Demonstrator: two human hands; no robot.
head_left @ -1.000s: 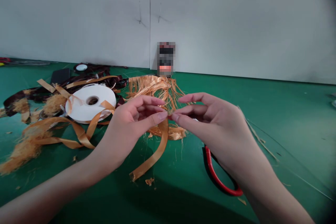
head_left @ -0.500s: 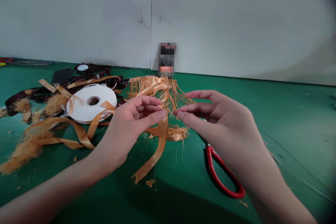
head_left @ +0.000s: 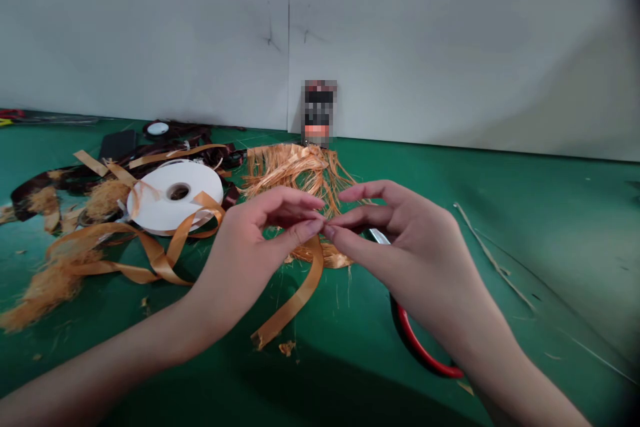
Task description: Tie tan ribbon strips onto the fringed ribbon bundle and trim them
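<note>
Between thumb and fingers, my left hand (head_left: 265, 233) pinches the upper end of a gold ribbon (head_left: 300, 300), whose cut lower end hangs down and curves to the left. My right hand (head_left: 400, 233) is closed in a pinch at the same end, its thumb and fingertips meeting the left ones. Whether it grips ribbon or a thread there is hidden. Just beyond the fingers lies frayed gold ribbon (head_left: 285, 163) with long loose strands. Partly covered by my right hand are scissors (head_left: 425, 353) with red handles.
A white spool (head_left: 150, 203) with trailing gold ribbon lies left. Behind it are dark ribbons (head_left: 30, 193) and a black flat object (head_left: 119, 145). Fluffy gold threads (head_left: 45, 287) lie front left. A pixelated upright item (head_left: 319, 113) leans on the pale wall (head_left: 450, 33). A thin strand (head_left: 493, 257) lies right.
My right hand has moved left, so its fingertips now meet those of my left hand at the ribbon's end. My left hand has shifted slightly right and down.
</note>
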